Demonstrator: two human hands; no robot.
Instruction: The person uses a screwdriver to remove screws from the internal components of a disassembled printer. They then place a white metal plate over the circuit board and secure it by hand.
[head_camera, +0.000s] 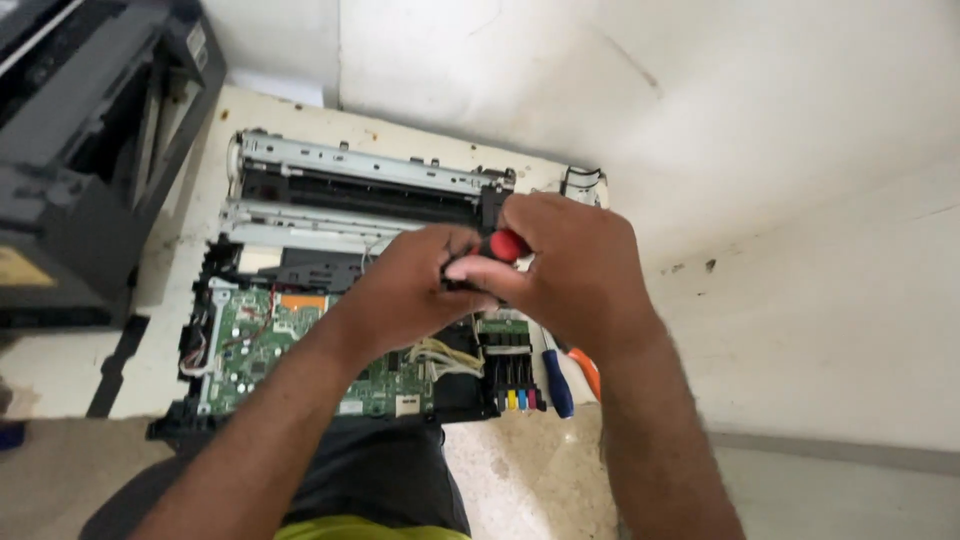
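Both hands met over the opened printer (330, 200); the right hand (580, 275) was clenched on a red-handled screwdriver (507, 244), its long axis running leftward into the left hand (405, 290), which grasped its black far end.

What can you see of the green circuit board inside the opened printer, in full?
The green circuit board lies flat in the lower left of the opened printer, uncovered and facing up. It looks like a rigid board set with small chips, connectors and an orange patch near its top edge. Thin red and white wires run over its left side, and a pale cable bundle leaves its right end. The left forearm crosses above it and hides part of it. Neither hand touches it.
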